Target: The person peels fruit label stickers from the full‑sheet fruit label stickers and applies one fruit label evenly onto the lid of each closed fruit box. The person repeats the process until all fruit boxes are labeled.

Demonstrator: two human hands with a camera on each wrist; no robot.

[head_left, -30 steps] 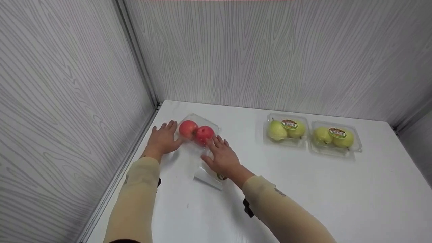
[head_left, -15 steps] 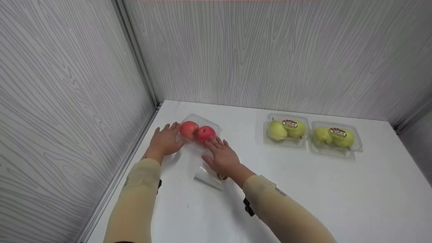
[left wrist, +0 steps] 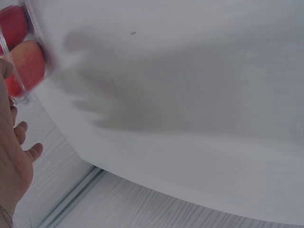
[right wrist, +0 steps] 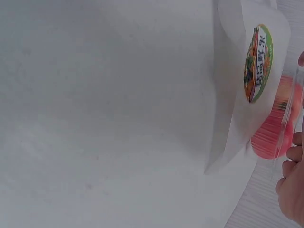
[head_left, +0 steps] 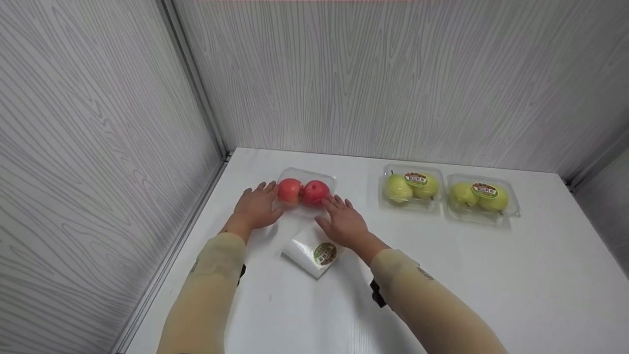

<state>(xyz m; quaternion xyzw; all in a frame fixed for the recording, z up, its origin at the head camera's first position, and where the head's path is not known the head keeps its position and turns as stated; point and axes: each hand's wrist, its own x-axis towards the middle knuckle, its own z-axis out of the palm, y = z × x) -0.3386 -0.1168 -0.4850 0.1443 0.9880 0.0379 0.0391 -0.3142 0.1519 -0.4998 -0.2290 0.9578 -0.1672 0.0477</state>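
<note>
Two red apples (head_left: 316,192) lie side by side in a clear plastic box (head_left: 307,174) on the white table. My left hand (head_left: 256,205) is at the box's left side, its fingers extended and the fingertips against or very near the wall. At the front right corner my right hand (head_left: 345,223) reaches forward with its fingers fairly straight, the tips at the box. The right wrist view shows its fingers (right wrist: 295,153) beside the clear wall. In front of the box lies a curled white backing sheet (head_left: 305,248) with an oval fruit label (head_left: 325,253) on it.
Two closed clear boxes of yellow-green pears, a left one (head_left: 413,188) and a right one (head_left: 481,198), stand to the right, each with an oval label on its lid. Wood-grain panels (head_left: 373,83) rise behind the table (head_left: 442,285) and along its left side.
The apple box has slid right and turned, so it lies squarer to the back panel. Both hands have moved right with it. More of the sheet and its label shows.
</note>
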